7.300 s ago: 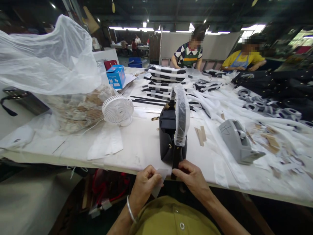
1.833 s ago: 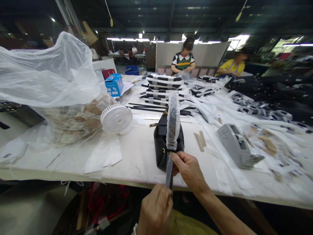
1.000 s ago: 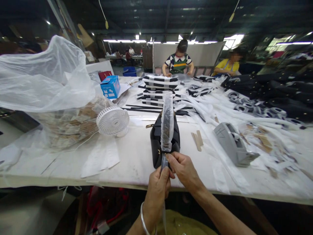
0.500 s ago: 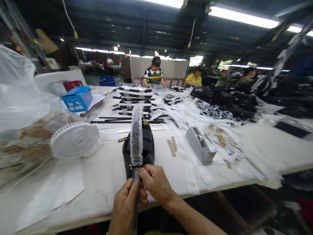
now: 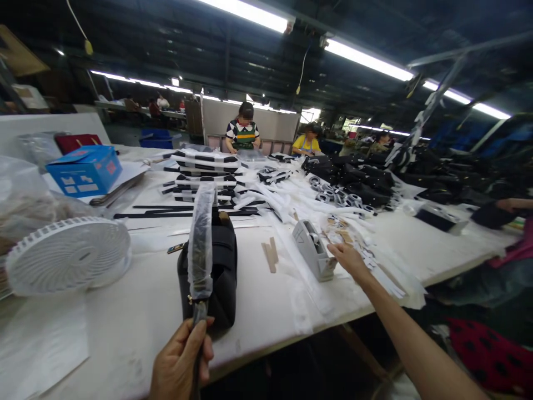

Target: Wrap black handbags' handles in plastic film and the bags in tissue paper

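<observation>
Head view: a black leather-look handbag (image 5: 225, 261) stands on the white-covered table (image 5: 258, 311), its raised handle sleeved in crinkled clear plastic film (image 5: 200, 244). At its near end, the left hand (image 5: 180, 355) pinches a narrow dark strap (image 5: 200, 312). The right hand (image 5: 352, 261) reaches the angular grey tape dispenser (image 5: 310, 250); whether its curled fingers grip anything is unclear. Flat tan strips (image 5: 270, 254) lie between bag and dispenser.
</observation>
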